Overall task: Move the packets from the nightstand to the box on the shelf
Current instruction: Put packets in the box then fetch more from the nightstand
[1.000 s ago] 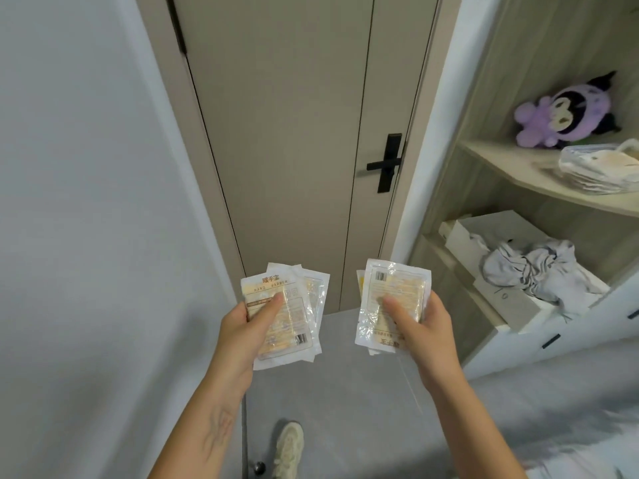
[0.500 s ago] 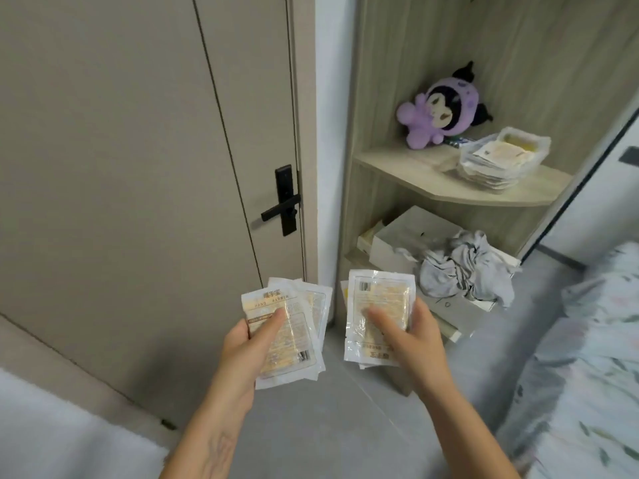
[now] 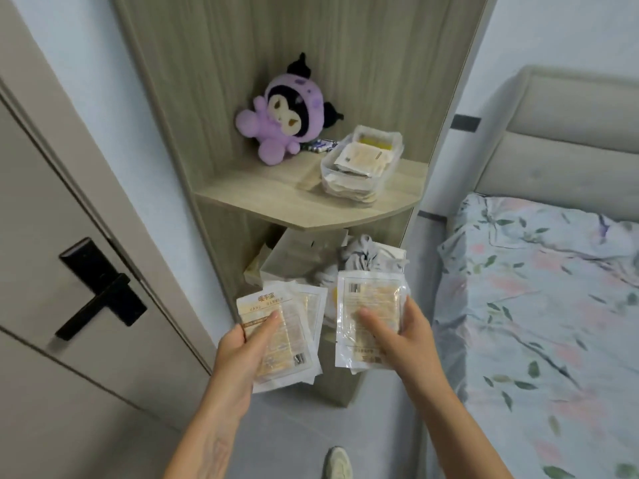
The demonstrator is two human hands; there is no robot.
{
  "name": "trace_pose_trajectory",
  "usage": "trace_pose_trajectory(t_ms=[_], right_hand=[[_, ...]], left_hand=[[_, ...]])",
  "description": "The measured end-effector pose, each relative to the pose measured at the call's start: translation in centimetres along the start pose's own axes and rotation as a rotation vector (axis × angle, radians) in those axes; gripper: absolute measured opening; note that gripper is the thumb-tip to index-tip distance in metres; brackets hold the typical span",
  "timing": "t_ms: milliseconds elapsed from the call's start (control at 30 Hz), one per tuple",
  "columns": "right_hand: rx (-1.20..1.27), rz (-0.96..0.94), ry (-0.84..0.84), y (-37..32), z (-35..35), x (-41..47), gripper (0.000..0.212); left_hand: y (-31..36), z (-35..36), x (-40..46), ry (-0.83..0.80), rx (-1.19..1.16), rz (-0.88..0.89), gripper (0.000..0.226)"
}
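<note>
Two small stacks of packets are in transit, one pinched in the left hand (image 3: 238, 354) and one in the right hand (image 3: 403, 335), below the shelf (image 3: 276, 202) whose box (image 3: 328, 167) already holds packets, so dropping them in remains.

Glossy clear-plastic packets (image 3: 283, 340), matt wood-grain shelf (image 3: 276, 198), see-through plastic box (image 3: 359, 167), fuzzy cloth plush toy (image 3: 283, 115)

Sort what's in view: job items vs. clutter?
Job: packets in left hand, packets in right hand, clear box on shelf.
Clutter: plush toy, grey cloth, white box, bed, door.
</note>
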State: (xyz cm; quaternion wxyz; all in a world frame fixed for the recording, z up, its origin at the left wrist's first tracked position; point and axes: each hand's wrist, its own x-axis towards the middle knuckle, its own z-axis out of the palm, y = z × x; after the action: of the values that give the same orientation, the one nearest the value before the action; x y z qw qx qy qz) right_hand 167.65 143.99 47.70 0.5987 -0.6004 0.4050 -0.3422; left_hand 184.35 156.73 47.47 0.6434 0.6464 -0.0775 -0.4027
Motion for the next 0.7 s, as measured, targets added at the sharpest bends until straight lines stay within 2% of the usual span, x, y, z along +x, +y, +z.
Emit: trace_pose_trajectory(t_ms=[233, 400, 500, 567, 633, 700], right_hand=[[-0.028, -0.025, 0.086, -2.5, -4.9, 9.9, 0.026], [0.132, -0.05, 0.121, -5.1, -6.7, 14.1, 0.023], [0.247, -0.034, 0.069, -6.6, -6.9, 15.8, 0.032], [0.235, -0.051, 0.052, -7.1, -6.8, 16.8, 0.033], [0.208, -0.047, 0.064, -7.4, -6.4, 17.7, 0.038], [0.196, -0.027, 0.095, -7.6, -6.0, 18.5, 0.042]], left_hand=[[4.0, 8.9, 7.3, -0.057, -0.059, 0.04, 0.027], [7.2, 13.6, 10.6, -0.037, -0.055, 0.054, 0.048], [8.4, 15.9, 12.0, -0.054, -0.061, 0.013, 0.033], [8.8, 17.5, 12.8, -0.079, -0.035, -0.01, 0.027], [9.0, 18.7, 13.4, -0.107, -0.028, -0.031, 0.026], [9.5, 19.6, 14.0, -0.169, -0.012, -0.052, 0.033]])
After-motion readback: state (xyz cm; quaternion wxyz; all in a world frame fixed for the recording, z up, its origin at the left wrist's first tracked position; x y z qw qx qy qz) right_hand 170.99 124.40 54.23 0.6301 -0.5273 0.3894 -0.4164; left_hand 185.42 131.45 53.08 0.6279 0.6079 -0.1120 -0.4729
